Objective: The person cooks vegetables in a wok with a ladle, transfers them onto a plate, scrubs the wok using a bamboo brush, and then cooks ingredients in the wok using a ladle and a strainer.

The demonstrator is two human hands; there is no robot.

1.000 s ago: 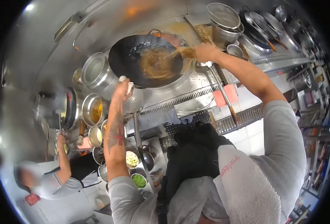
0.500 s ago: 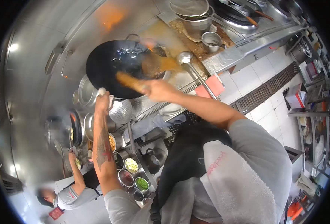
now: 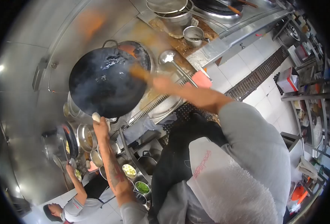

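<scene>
A large black wok (image 3: 105, 82) is tilted over the burner, with smoke or steam around it and a wet shine inside. My left hand (image 3: 101, 127) is closed on a white cloth (image 3: 96, 117) at the wok's near edge. Blurred by motion, my right hand (image 3: 163, 84) grips a tan brush (image 3: 138, 72) beside the wok's right side. A glow of flame (image 3: 128, 49) shows behind the wok's upper right rim. Right of the wok lies a metal ladle (image 3: 167, 56), its handle running toward a pink cloth (image 3: 201, 79).
Lower left, a co-worker (image 3: 75, 203) holds a utensil over another wok (image 3: 70, 140). Bowls of cut pale food (image 3: 129, 171) and chopped greens (image 3: 142, 187) stand near my left forearm. A strainer (image 3: 167, 5) on a pot and a small pot (image 3: 193, 35) are at the top.
The view has shifted right. The wok has been tilted up and its brown swirling liquid no longer shows. My right hand has swept the brush across the wok to its right side.
</scene>
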